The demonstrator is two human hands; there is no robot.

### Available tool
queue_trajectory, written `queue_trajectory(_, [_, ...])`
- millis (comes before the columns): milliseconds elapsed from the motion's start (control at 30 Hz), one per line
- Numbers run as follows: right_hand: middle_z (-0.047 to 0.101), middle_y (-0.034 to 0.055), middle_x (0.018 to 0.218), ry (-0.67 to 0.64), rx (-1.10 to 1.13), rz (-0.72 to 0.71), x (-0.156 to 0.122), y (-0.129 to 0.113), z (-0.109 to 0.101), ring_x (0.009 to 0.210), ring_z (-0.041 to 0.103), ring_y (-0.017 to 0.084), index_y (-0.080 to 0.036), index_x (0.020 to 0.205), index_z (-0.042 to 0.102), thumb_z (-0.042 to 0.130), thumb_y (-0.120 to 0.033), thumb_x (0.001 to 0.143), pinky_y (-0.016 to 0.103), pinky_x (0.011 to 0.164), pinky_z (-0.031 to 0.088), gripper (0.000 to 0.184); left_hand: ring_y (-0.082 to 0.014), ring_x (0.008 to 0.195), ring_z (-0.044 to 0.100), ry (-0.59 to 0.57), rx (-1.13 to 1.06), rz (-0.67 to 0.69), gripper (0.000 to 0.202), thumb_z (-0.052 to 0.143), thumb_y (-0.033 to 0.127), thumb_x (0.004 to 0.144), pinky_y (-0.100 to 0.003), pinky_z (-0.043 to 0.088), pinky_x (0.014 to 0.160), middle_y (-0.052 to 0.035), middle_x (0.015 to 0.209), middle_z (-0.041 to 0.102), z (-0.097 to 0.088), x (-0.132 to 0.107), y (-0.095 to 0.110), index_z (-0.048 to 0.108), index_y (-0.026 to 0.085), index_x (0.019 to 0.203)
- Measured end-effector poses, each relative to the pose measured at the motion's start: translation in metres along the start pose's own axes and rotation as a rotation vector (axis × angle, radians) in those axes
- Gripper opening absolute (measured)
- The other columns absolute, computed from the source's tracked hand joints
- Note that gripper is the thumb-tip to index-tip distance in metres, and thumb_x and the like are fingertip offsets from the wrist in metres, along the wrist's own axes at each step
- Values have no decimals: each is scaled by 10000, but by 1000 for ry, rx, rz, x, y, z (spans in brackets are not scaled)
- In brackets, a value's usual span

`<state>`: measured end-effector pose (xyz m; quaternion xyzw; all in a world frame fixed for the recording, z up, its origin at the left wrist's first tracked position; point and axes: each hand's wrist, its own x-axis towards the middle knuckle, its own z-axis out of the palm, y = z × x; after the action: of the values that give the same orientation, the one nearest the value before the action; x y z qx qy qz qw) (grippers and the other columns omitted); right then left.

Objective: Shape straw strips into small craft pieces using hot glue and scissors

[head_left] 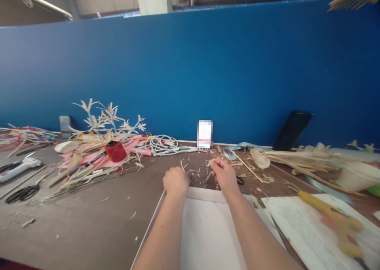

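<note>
My left hand (176,181) is closed just beyond the far edge of a white shallow box (210,230). A thin pale curl shows beside its fingertips, but what lies inside the fingers is hidden. To its right, my right hand (225,175) pinches thumb and forefinger together above the brown table. A thin pale strip (208,177) hangs below those fingertips. Loose pale shavings (194,171) are scattered between and beyond the two hands. Both forearms reach across the box.
Left: a red thread spool (115,151), pale flower shapes (109,113), black-handled scissors (23,193) and a white tool (20,170). Right: a yellow glue gun (335,218) on printed paper (285,210), and dried stalks (287,161). A lit phone (204,134) leans against the blue partition (190,72).
</note>
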<state>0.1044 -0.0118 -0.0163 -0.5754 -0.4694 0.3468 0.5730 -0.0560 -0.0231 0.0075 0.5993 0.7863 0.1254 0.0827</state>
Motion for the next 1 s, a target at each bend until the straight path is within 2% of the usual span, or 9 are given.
queue_trajectory(133, [557,-8,496,-3,-11,8,0,0,0,451,459,126,-156,826,697,608,-547,644,246,454,306,440,-306,942,614,-38,-48,-48,366,537,412,742,-373,470,759,-188,1034,645,0,1,2,669,148,958])
queue_trajectory(333, [555,-9,492,-2,-15,4,-1,-2,1,461,462,127,-152,831,699,611,-532,647,249,466,318,431,-294,934,626,-76,-118,-107,254,498,237,749,-367,472,736,-159,999,667,0,1,2,672,181,925])
queue_trajectory(433, [548,-12,484,7,5,3,-3,-4,1,458,462,127,-155,823,696,621,-533,641,249,463,317,426,-293,913,629,-72,-163,-102,219,533,255,731,-355,463,711,-164,971,670,1,1,0,677,187,882])
queue_trajectory(567, [538,-18,474,9,45,-1,-4,-6,1,442,451,124,-168,811,690,636,-538,635,248,448,311,413,-242,839,631,68,-311,10,184,526,330,760,-319,436,690,-113,948,671,2,0,2,664,208,762])
queue_trajectory(667, [524,-20,460,29,81,-13,-5,-8,1,429,436,120,-168,813,688,639,-554,630,245,429,304,431,-177,740,621,151,-525,103,181,518,337,776,-269,420,651,-52,830,678,4,2,6,632,206,726])
queue_trajectory(733, [512,-24,448,44,107,-23,-5,-8,1,417,421,115,-165,813,684,639,-567,625,242,415,297,446,-141,632,606,107,-730,139,179,517,345,779,-241,413,585,-29,751,674,5,2,9,610,195,751])
queue_trajectory(800, [501,-30,442,46,133,-25,-5,-9,1,402,400,107,-165,814,677,638,-574,626,239,403,288,452,-117,550,591,-2,-970,152,181,522,354,776,-216,400,503,-26,750,678,5,2,13,576,181,784])
queue_trajectory(900, [482,-46,443,30,177,-12,-5,-9,0,386,366,94,-174,825,662,636,-572,640,234,393,272,439,-123,575,618,-152,-1254,163,201,574,352,744,-195,409,446,-55,810,693,5,1,16,526,165,799])
queue_trajectory(1000, [468,-55,447,30,204,-4,-5,-9,0,389,361,89,-176,834,651,642,-563,649,230,395,269,429,-137,615,639,-213,-1365,170,235,623,330,714,-195,442,457,-76,810,698,5,1,18,527,149,829])
